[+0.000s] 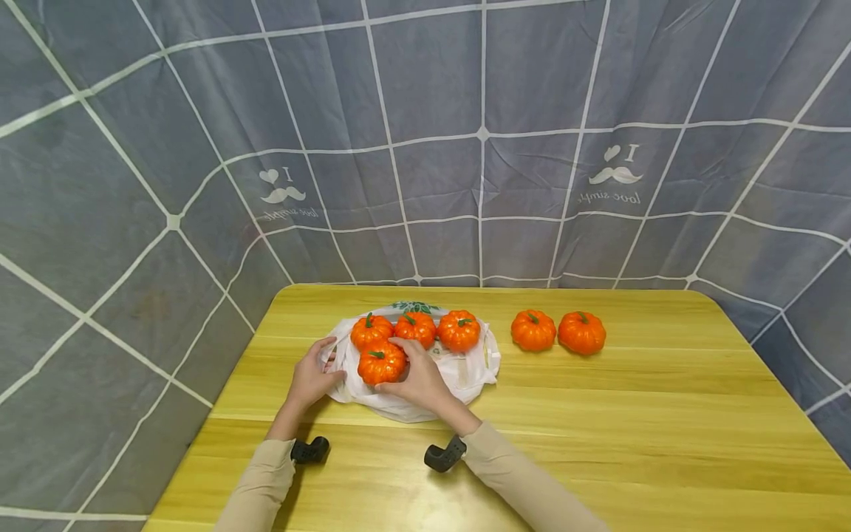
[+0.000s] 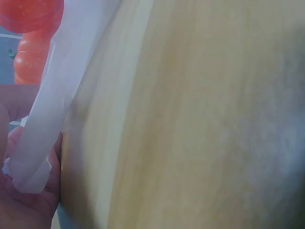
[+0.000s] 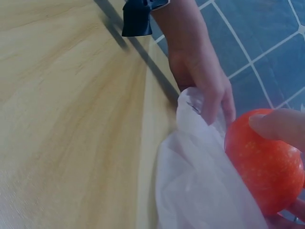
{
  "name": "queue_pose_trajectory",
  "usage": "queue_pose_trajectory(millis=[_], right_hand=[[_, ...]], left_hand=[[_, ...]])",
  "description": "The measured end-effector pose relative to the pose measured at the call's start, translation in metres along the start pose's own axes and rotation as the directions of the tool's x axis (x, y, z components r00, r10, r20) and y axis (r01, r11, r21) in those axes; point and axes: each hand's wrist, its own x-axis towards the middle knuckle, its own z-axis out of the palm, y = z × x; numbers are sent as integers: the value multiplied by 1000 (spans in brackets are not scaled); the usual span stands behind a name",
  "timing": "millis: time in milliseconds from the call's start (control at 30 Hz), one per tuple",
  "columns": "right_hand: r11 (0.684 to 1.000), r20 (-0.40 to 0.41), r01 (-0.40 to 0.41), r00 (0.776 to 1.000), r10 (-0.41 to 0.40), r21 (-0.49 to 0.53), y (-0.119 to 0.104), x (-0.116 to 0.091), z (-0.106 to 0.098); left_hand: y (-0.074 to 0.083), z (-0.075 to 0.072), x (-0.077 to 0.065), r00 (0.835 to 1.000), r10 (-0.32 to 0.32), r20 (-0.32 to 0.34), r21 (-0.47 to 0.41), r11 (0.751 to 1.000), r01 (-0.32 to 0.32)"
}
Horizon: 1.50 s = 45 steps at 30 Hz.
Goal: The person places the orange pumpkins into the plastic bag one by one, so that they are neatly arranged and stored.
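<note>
A white plastic bag [image 1: 459, 377] with green print lies spread on the table, several orange toy pumpkins on it. My left hand [image 1: 311, 379] holds the bag's left edge; in the left wrist view the white film [image 2: 35, 162] runs between thumb and fingers. With thumb and fingers around its right side, my right hand [image 1: 420, 377] grips the front pumpkin [image 1: 380, 362]. That same pumpkin [image 3: 264, 162] shows large in the right wrist view, the thumb on top of it. Behind it sit a left pumpkin [image 1: 369, 332], a middle pumpkin [image 1: 416, 326] and a right pumpkin [image 1: 459, 331].
Two more pumpkins stand side by side on the table right of the bag, a nearer-to-bag one [image 1: 533, 330] and an outer one [image 1: 582, 332]. The wooden table [image 1: 631, 421] ends at a grey checked curtain [image 1: 432, 185] behind and at the left.
</note>
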Motion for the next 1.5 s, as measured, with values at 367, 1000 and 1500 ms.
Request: queue_pose_trajectory(millis=[367,1000,1500], right_hand=[[1000,16,-17,1000,17,-18,-2,0,10],[999,15,-42,999,43,-29,2,0,22],[999,0,-35,999,35,-37,2,-2,27]], left_hand=[[1,-1,-1,1000,2,-3,7,1000,-2],[-1,0,0,1000,11,-1,4,1000,-11],[-1,0,1,1000,20,-7,12,1000,-20]])
